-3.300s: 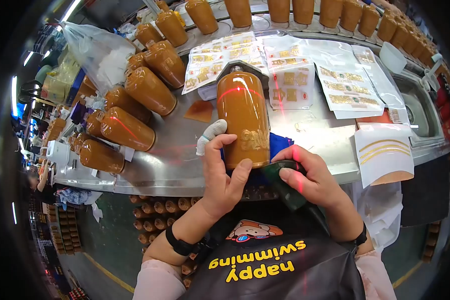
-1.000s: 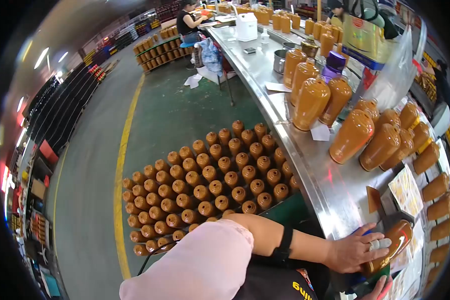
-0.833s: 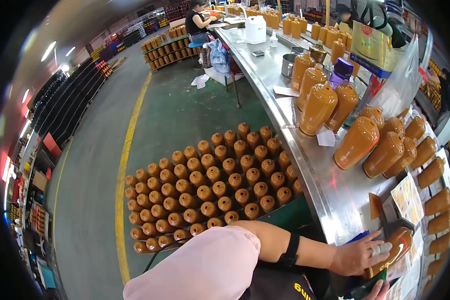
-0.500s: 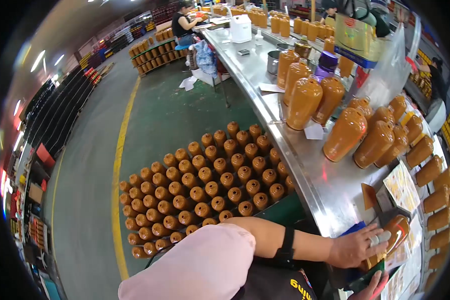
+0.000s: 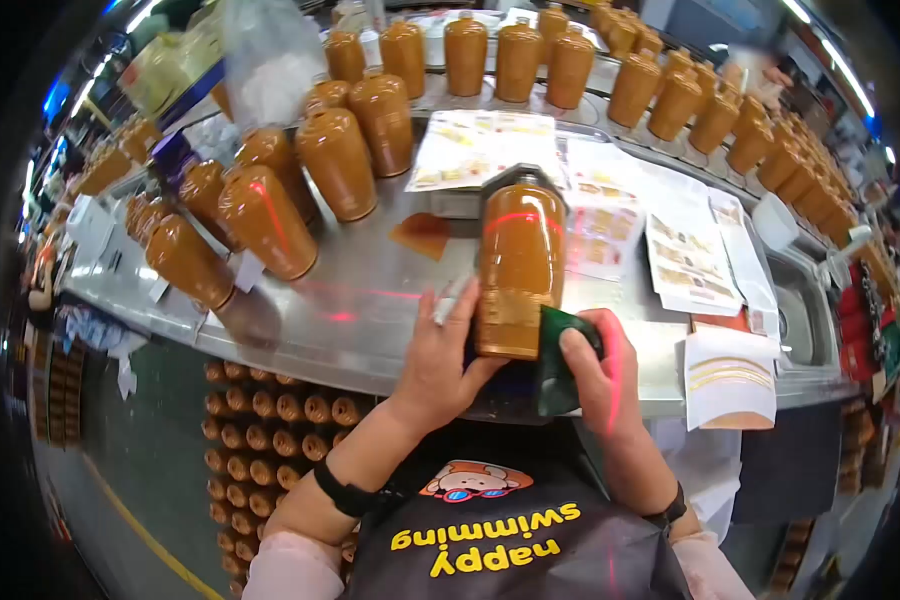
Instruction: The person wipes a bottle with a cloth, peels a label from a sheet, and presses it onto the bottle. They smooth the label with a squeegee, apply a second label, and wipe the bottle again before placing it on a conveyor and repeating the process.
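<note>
A glossy brown bottle lies in front of me, its neck end in a dark holder and its base towards me. My left hand grips its lower left side, fingers along the wall and thumb near the base. A paler band shows around the bottle's lower part. Pinched in my right hand is a flat dark green piece, perhaps a scraper or pad, its edge against the bottle's lower right side. The bottle's underside is hidden.
Several brown bottles stand on the steel table at left, more along the back. Printed sheets lie behind and right. A curved-strip label sheet overhangs the front edge; a sink is at far right. Bottles stand on the floor below.
My view has swung right from the aisle to the table. Both hands remain at the bottle, now centred in view; the green piece is still in my right hand.
</note>
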The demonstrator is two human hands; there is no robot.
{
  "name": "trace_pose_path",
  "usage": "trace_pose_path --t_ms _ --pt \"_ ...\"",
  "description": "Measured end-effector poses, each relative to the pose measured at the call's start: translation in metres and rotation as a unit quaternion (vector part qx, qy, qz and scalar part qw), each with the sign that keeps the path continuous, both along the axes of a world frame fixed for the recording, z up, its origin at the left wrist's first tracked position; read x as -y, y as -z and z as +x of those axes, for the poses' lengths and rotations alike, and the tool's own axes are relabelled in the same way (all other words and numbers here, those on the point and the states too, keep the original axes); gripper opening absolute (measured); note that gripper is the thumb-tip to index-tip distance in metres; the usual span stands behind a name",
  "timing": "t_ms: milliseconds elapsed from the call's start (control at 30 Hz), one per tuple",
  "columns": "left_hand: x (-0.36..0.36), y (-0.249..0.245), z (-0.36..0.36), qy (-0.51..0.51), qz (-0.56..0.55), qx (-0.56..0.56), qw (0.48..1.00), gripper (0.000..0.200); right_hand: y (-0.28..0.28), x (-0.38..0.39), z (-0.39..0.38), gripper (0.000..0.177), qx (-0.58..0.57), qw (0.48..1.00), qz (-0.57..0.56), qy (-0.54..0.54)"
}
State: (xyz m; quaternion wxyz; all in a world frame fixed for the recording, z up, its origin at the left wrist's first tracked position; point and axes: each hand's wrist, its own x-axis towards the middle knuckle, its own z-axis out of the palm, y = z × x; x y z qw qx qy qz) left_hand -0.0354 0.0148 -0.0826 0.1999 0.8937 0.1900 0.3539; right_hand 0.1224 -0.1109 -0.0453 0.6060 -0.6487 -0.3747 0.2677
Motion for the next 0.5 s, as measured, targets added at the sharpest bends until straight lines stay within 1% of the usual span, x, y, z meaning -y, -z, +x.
trace_pose_path --t_ms 33,67,133,167,233,267,367,467,500 --pt "0.000 -0.004 0.004 -0.014 -0.009 -0.012 1.000 0.087 0.001 0.000 0.003 0.015 0.015 1.000 0.003 -0.001" --pt "0.000 -0.010 0.011 -0.003 0.024 -0.018 1.000 0.087 0.003 -0.001 0.006 0.016 0.016 1.000 0.010 -0.002" --pt "0.005 -0.037 0.019 0.008 0.088 -0.030 0.996 0.087 -0.001 0.001 0.008 0.017 -0.009 1.000 0.001 -0.006" --pt "0.005 -0.032 0.020 0.013 0.082 -0.018 0.996 0.088 -0.001 0.002 0.009 0.017 -0.023 1.000 -0.002 -0.010" --pt "-0.001 -0.015 0.019 0.023 0.077 0.005 0.997 0.089 0.001 0.002 0.008 0.017 -0.006 1.000 -0.003 -0.011" --pt "-0.003 -0.004 0.013 0.028 0.031 0.016 0.999 0.089 0.002 0.003 0.008 0.017 0.000 1.000 -0.003 -0.009" --pt "-0.006 0.005 0.003 0.016 -0.022 -0.018 0.999 0.090 0.003 0.002 0.010 0.017 -0.007 1.000 -0.002 -0.015" --pt "0.005 -0.024 0.016 -0.009 0.071 -0.017 0.997 0.089 0.004 0.002 0.009 0.017 -0.009 1.000 0.015 -0.012" --pt "0.004 -0.023 0.016 -0.004 0.083 -0.018 0.996 0.088 0.004 0.002 0.009 0.017 -0.012 1.000 0.007 -0.016"
